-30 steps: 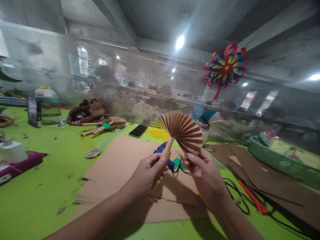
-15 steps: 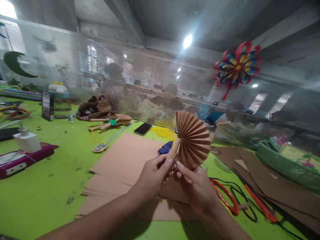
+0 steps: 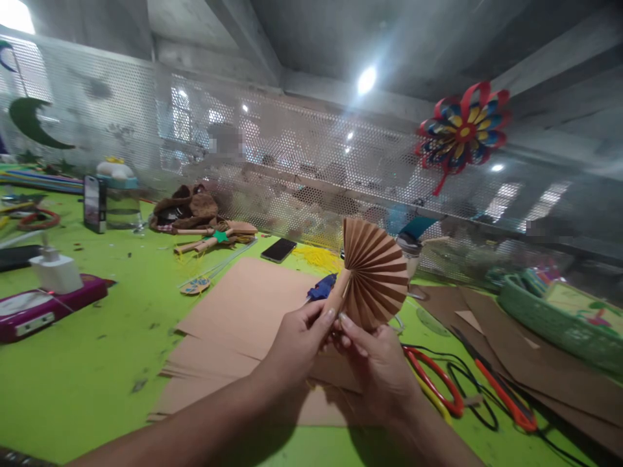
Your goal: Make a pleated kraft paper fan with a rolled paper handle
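A pleated brown paper fan [image 3: 374, 272] on a wooden stick stands raised above the green table [image 3: 87, 383]. My left hand [image 3: 298, 342] is closed around the stick just under the fan. My right hand [image 3: 377, 366] pinches the fan's lower edge where the pleats meet the stick. Both hands touch at the fingertips. Under them lie sheets of brown cardboard [image 3: 243, 318]. A blue glue gun [image 3: 322, 287] lies just behind the hands.
Red-handled scissors [image 3: 438, 383] and an orange cutter [image 3: 503, 395] with black cords lie to the right. A green basket [image 3: 549, 318] sits far right. A black phone [image 3: 278, 250], wooden craft pieces [image 3: 214, 239] and a pink box [image 3: 43, 308] are on the left. A perforated screen [image 3: 292, 168] backs the table.
My right hand slid from the fan's outer edge down to its base by the stick. The view shifted left, and the red scissors came into sight.
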Demonstrator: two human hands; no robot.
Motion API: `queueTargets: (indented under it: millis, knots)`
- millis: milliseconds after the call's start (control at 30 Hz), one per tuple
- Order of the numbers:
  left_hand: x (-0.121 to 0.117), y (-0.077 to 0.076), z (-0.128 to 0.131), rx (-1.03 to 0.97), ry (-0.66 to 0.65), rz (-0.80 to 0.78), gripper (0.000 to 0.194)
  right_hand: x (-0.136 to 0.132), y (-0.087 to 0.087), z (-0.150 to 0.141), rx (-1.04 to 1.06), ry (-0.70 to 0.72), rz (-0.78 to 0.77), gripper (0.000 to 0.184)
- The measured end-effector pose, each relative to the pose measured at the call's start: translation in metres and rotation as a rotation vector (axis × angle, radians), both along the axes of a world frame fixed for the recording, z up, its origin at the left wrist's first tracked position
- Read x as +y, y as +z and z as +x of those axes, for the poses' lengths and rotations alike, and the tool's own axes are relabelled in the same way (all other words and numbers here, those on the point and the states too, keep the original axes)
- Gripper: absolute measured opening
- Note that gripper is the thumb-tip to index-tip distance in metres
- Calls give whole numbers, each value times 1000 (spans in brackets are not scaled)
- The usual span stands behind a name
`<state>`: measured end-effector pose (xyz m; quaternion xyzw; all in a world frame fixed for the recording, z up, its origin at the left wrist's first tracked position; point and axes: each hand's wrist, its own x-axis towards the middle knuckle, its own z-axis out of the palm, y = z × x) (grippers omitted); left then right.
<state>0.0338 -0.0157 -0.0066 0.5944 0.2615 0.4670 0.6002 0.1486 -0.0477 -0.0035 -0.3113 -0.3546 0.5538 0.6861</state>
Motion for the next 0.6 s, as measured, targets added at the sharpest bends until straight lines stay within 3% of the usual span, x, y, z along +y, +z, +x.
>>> queueTargets:
  millis: [200,367,500,600]
  knots:
    - [4,2,0,-47,-28,-41,26,2,-2,10,-20,33,-27,18]
    - [10,6,-5,-73,59,-89,28,2,9,30,-33,-63,-20,39]
    - [13,4,-6,-116,76,-138,21,7,10,45,-59,-210,35,28]
    - [16,1,-7,-173,53,-175,14,11,-1,46,-110,-183,-38,23]
